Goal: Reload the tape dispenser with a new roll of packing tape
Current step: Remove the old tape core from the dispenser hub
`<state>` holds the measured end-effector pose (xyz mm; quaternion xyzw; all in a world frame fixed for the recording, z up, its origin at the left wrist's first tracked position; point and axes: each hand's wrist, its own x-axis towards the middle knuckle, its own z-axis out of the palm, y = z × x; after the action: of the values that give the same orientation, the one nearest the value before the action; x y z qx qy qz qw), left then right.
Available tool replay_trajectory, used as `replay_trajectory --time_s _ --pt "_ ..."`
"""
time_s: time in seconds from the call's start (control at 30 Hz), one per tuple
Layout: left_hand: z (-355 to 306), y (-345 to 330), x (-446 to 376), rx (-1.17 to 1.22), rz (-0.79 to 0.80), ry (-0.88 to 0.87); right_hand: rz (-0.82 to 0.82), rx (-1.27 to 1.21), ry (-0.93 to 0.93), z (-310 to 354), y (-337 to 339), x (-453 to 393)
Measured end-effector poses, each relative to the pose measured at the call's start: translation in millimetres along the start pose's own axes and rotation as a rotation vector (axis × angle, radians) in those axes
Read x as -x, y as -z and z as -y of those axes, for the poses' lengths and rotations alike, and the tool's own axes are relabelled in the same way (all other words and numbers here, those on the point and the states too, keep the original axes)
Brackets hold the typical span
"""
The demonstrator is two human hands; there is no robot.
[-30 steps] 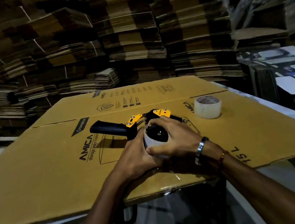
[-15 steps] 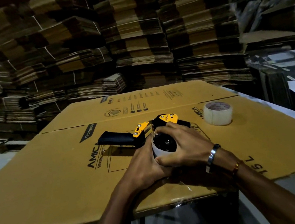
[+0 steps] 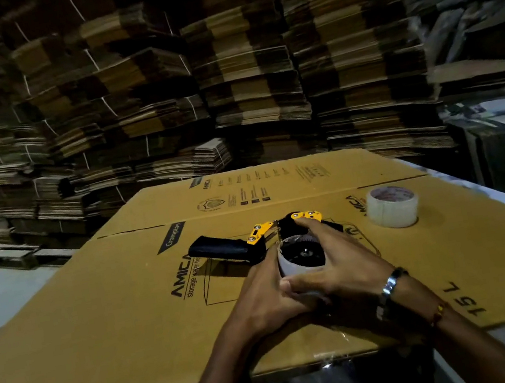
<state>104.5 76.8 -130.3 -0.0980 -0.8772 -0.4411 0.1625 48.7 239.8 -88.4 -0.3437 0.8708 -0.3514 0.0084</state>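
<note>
Head view. The room was dim, and stacks of flattened cartons (image 3: 253,84) filled the background wall to wall. The surface was covered by a flattened cardboard box (image 3: 106,322) printed with AMICA lettering.

The tape dispenser (image 3: 255,246) lay on its side near the middle of the cardboard, black handle pointing left, yellow fittings at the head. A white roll (image 3: 285,267) sat on the black hub of the dispenser; whether it was pushed fully home could not be told. The left hand (image 3: 262,300) was closed around the near left edge of that roll. The right hand (image 3: 333,264) was spread wide over the roll from the right, fingertips reaching the yellow fitting, thumb pressed on the near rim. A second roll of clear tape (image 3: 392,206) stood well apart to the right, untouched.

Judged risks:
- The roll may seat crooked on the hub if the two hands press unevenly, and then bind.
- The dispenser could slide on the smooth cardboard, since nothing pinned its handle.
- Fingers near the head could meet the cutting blade; its position was not visible.
</note>
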Motion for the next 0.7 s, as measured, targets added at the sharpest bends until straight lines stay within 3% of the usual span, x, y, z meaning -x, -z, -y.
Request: replay_trajectory --time_s 0.13,0.37,0.7 --pt "0.2 -0.8 -0.9 -0.001 -0.017 0.015 -0.1 -0.243 -0.133 -4.5 -12.4 13.7" --pt "-2.4 1.2 -1.3 0.009 -0.002 0.032 -0.235 -0.251 -0.074 -8.3 -23.5 13.8" --pt "-3.9 0.4 1.2 0.016 -0.03 0.021 -0.175 -0.4 -0.088 -16.4 -16.9 12.7"
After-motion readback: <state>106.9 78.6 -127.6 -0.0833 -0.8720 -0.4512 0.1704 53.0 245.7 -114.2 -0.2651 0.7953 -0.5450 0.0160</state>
